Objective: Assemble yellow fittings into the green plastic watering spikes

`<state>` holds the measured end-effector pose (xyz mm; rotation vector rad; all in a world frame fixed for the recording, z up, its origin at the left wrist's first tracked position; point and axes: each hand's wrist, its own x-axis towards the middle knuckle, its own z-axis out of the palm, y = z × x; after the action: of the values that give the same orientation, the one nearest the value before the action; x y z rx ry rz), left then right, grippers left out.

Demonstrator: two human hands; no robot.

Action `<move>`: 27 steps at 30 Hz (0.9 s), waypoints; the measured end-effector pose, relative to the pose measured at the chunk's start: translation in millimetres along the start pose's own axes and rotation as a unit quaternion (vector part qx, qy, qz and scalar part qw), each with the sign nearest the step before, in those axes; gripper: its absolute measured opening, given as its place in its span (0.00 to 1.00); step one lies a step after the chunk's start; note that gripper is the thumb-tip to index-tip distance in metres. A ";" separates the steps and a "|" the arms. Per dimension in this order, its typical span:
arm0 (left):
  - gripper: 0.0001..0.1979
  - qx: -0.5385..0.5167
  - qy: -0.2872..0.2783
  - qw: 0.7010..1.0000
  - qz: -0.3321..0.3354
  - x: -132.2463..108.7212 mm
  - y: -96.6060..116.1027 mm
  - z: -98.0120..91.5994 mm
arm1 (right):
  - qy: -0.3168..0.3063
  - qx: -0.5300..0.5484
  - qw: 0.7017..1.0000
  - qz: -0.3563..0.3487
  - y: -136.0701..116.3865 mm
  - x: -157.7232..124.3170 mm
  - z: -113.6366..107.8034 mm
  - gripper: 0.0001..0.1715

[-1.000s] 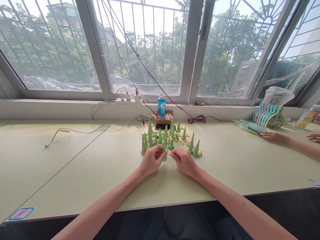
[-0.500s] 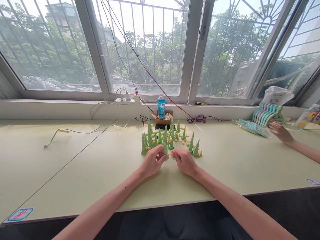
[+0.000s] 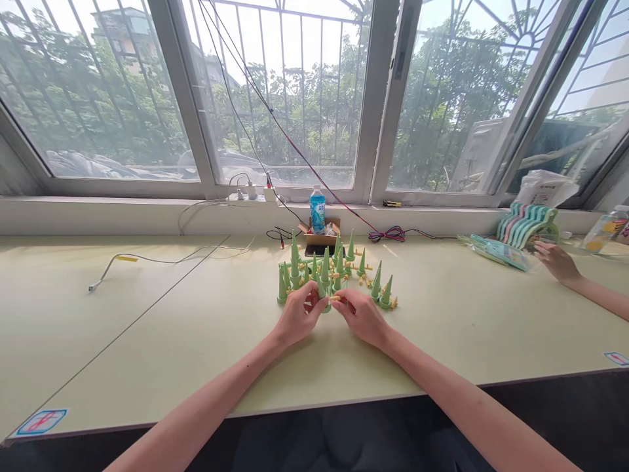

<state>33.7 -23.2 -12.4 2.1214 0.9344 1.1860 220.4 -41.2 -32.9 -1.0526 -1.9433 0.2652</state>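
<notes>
My left hand (image 3: 299, 314) is closed around a small green cone (image 3: 321, 288) near the middle of the table. Just to its right, my right hand (image 3: 362, 316) pinches a small yellow piece (image 3: 335, 298) against the cone's side. Behind both hands stand several green cones (image 3: 293, 259) on round bases, with yellow pieces sticking out among them. Two more cones (image 3: 386, 292) stand to the right of my right hand. My fingers partly hide the held cone's base.
On the pale table (image 3: 196, 347), a blue bottle (image 3: 317, 211) and an open cardboard box (image 3: 330, 240) stand behind the cones. Hangers (image 3: 523, 224) and another person's hand (image 3: 557, 263) are at the right. A white cable (image 3: 152, 259) lies left.
The cone in my left hand has tilted to the left. The yellow piece in my right hand now sits slightly higher and points toward the cone.
</notes>
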 end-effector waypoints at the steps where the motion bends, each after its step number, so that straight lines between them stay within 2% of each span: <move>1: 0.11 0.001 -0.001 1.000 0.001 -0.2 0.3 0.0 | -0.001 -0.002 1.000 -0.004 0.7 0.2 0.4 0.13; 9: 0.13 0.042 -0.004 0.998 0.044 -1.6 -2.0 0.5 | -0.004 0.001 1.000 -0.012 3.1 -0.9 2.5 0.15; 18: 0.06 0.040 -0.033 0.996 0.072 -3.7 -1.3 -2.3 | -0.011 0.047 0.999 0.015 -3.3 0.2 -1.5 0.15; 23: 0.11 0.049 -0.058 0.991 0.110 -5.5 -1.0 -4.3 | -0.009 0.060 0.998 0.033 -5.9 1.7 -3.8 0.16; 27: 0.12 0.010 -0.046 0.996 0.082 -4.1 -0.5 -2.0 | 0.014 0.061 0.997 0.041 -4.0 2.8 -3.3 0.17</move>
<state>30.2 -25.9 -13.9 2.2838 0.7462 1.1507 219.9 -42.2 -27.1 -1.0525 -1.8380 0.4077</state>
